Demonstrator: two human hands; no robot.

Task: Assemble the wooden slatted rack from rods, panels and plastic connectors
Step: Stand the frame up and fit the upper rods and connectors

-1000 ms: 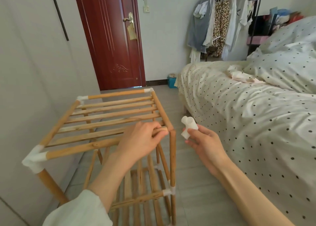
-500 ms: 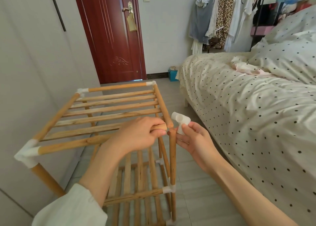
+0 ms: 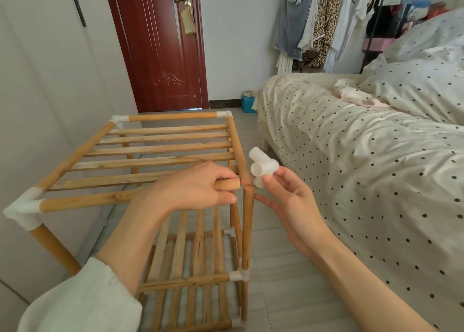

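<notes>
You get soft, even daylight with no hard shadows; the floor (image 3: 283, 276) carries only faint shade under the rack (image 3: 160, 155). A dull sheen lies on the door (image 3: 155, 45). The wide lens bends straight lines toward the edges, and the far-right corner by the bed (image 3: 376, 155) blurs slightly.

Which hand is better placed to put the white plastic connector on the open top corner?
The right hand: it already pinches the white plastic three-way connector beside the bare corner, while the left hand grips the front wooden rod there.
</notes>
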